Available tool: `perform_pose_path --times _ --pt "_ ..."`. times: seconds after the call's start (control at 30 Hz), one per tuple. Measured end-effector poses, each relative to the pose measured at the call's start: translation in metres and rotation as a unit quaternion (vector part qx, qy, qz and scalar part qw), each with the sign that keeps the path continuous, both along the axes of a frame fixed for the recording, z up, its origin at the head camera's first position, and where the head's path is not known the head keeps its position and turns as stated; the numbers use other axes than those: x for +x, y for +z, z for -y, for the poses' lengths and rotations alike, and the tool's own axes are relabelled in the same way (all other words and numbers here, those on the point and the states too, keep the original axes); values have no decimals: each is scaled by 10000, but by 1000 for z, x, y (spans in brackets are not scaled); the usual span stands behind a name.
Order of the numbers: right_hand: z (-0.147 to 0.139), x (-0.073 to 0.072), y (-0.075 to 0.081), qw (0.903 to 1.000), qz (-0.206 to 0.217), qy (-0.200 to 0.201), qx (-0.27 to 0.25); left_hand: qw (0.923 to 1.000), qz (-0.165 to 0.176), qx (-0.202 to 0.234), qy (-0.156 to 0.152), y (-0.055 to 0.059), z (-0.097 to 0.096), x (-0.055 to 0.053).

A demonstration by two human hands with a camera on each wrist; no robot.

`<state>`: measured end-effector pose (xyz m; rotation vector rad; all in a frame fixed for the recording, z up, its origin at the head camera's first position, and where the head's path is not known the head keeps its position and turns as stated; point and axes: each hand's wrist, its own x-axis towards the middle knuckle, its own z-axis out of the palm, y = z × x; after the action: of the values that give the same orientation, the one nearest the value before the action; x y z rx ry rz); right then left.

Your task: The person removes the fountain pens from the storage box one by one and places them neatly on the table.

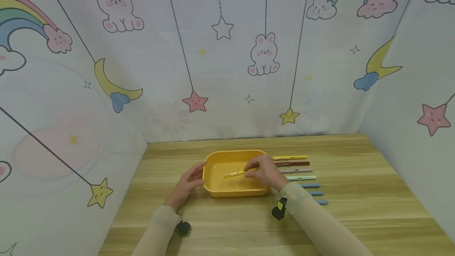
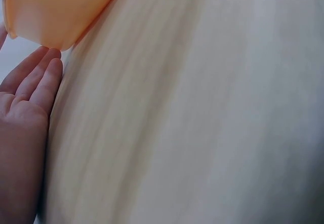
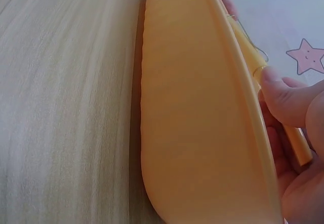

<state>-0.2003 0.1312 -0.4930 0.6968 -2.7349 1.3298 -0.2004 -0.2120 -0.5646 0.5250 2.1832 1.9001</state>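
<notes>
A yellow-orange plastic tray [image 1: 217, 177] with rounded corners stands on the wooden table. My left hand [image 1: 186, 185] rests at its left end, and in the left wrist view the nearly straight fingers [image 2: 46, 84] touch the tray wall [image 2: 45, 19]. Over the tray's right half, my right hand [image 1: 266, 172] pinches a yellow pen [image 1: 232, 174] between thumb and fingers. The pen lies nearly level, its clip end pointing left. From the right wrist, the pen's clip end [image 3: 247, 42] shows just beyond the tray's rim, partly hidden by it.
Right of the tray several pens lie in a column: a yellow pen [image 1: 293, 157], a dark red pen [image 1: 296, 164], a pinkish pen [image 1: 300, 170], a mint green pen [image 1: 303, 177] and blue pens [image 1: 314, 194]. My right forearm covers some ends. Printed cloth walls [image 1: 227, 121] enclose the table [image 1: 227, 224].
</notes>
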Motion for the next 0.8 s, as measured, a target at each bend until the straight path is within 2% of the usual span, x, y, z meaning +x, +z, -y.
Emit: perform_pose_path --times 0.43,0.8 --pt "-7 5 2 9973 443 -161 -558 9999 84 86 -30 0 0 1" --pt "-14 11 6 9950 353 -260 -902 9999 96 68 -9 0 1 0"
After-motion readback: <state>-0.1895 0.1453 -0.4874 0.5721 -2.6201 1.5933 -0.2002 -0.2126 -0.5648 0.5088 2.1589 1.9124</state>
